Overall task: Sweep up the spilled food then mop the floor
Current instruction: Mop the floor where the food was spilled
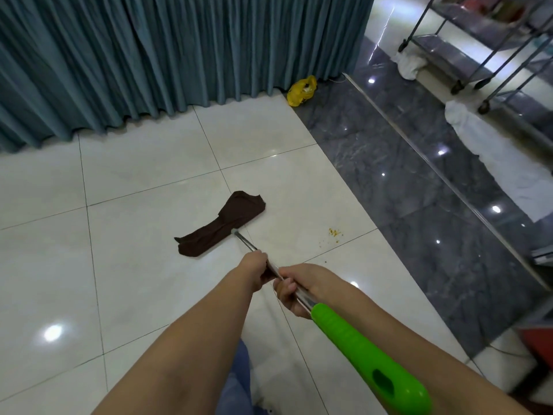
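A mop with a metal pole and a bright green grip points away from me across the white tiled floor. Its head is covered by a dark brown cloth lying flat on the tiles. My left hand grips the pole further down, and my right hand holds it just above the green grip. Small orange food crumbs lie on the tile to the right of the cloth, apart from it.
A teal curtain hangs along the far side. A yellow plastic bag sits at its foot. Dark marble flooring runs on the right, with wheeled metal racks and white cloths on it.
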Demonstrator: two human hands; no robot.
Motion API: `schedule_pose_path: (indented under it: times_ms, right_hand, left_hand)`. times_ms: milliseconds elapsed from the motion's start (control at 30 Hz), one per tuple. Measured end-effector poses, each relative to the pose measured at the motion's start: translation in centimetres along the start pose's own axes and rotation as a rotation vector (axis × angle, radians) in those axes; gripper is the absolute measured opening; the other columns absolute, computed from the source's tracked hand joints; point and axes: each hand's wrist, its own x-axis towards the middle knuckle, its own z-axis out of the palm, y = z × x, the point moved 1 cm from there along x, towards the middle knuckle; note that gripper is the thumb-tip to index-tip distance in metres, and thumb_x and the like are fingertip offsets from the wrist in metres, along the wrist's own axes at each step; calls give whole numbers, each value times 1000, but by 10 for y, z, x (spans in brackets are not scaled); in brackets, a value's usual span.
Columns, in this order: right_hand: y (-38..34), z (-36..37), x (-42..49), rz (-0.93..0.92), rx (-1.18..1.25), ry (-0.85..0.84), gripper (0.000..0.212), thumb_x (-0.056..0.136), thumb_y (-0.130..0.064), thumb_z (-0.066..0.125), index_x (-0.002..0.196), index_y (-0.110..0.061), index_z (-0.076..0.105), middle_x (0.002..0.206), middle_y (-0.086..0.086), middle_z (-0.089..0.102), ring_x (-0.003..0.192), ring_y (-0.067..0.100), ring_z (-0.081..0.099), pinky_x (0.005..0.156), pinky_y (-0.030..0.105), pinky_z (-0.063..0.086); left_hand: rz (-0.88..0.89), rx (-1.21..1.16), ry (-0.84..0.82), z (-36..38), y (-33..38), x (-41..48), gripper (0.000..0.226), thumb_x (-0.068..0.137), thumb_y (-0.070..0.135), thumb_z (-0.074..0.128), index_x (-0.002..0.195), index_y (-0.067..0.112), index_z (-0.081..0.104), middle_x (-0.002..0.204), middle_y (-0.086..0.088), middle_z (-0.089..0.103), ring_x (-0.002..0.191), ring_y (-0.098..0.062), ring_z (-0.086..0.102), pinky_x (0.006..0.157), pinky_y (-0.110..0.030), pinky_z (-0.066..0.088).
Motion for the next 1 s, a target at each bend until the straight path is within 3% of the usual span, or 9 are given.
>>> schedule_pose_path:
  times_ms: [33, 67, 167, 267, 467, 633, 767, 867, 1000]
  right_hand:
    - [3, -2, -3, -3, -8, 0, 24, 96, -7, 43, 74, -3, 49, 48, 4, 39, 23, 6, 34, 24, 11, 30]
    - [5, -3, -5, -10, -14, -5, 24, 96, -7, 43, 73, -4, 48, 45, 4, 38, 23, 6, 34, 24, 11, 30]
    - [13, -1, -13, -37, -33, -22, 21, 97, -6, 43, 76, -7, 48, 39, 3, 36, 23, 5, 33, 25, 10, 30]
    - [18, 6, -24, -62, -108, -43, 22, 98, -7, 45, 76, -7, 49, 36, 2, 36, 22, 4, 33, 25, 9, 29]
    - [28, 38, -50, -103, -222, -108, 27, 98, -7, 42, 72, -8, 47, 33, 0, 37, 21, 2, 33, 25, 8, 29]
    - [38, 74, -60, -133, -279, -153, 23, 98, -9, 42, 77, -9, 50, 35, 0, 36, 21, 3, 33, 24, 9, 29]
    - [47, 104, -56, -129, -291, -211, 20, 99, -10, 41, 82, -9, 51, 37, 0, 36, 23, 2, 33, 24, 10, 29]
    - [54, 130, -46, -113, -313, -241, 21, 100, -10, 40, 83, -8, 53, 39, 0, 35, 23, 2, 32, 25, 9, 28]
    - [62, 170, -29, -74, -406, -238, 13, 99, -12, 42, 93, -11, 54, 40, 0, 35, 24, 2, 32, 24, 10, 28]
  left_hand:
    - [6, -25, 0, 1, -5, -3, 31, 96, 3, 31, 120, 9, 51, 69, -7, 41, 55, -19, 43, 65, -25, 57]
    - [11, -43, -3, 1, -8, -7, 26, 96, 3, 32, 114, 10, 50, 71, -8, 44, 56, -19, 45, 67, -26, 58]
    - [39, -112, -20, -3, -14, -20, 16, 95, 2, 33, 101, 5, 47, 83, -13, 50, 61, -21, 52, 36, -20, 49]
    - [97, -128, -11, -10, -11, -32, 20, 96, 0, 29, 84, 12, 41, 75, -7, 42, 57, -17, 46, 31, -16, 42]
    - [213, -191, 43, -36, 9, -61, 26, 99, 6, 31, 77, 17, 40, 69, -4, 36, 54, -12, 39, 29, -11, 36]
    - [294, -267, 64, -73, 27, -81, 17, 100, 7, 32, 101, 12, 49, 70, -5, 42, 54, -12, 47, 32, -14, 42]
    - [330, -278, 105, -109, 37, -88, 37, 100, 6, 33, 136, 10, 39, 71, -5, 44, 56, -12, 46, 62, -22, 50]
    - [339, -340, 161, -142, 43, -91, 41, 100, 8, 36, 140, 13, 37, 74, -4, 45, 58, -11, 47, 78, -30, 47]
    - [323, -386, 207, -190, 47, -80, 42, 101, 10, 34, 143, 16, 34, 80, -3, 46, 65, -10, 50, 78, -30, 48]
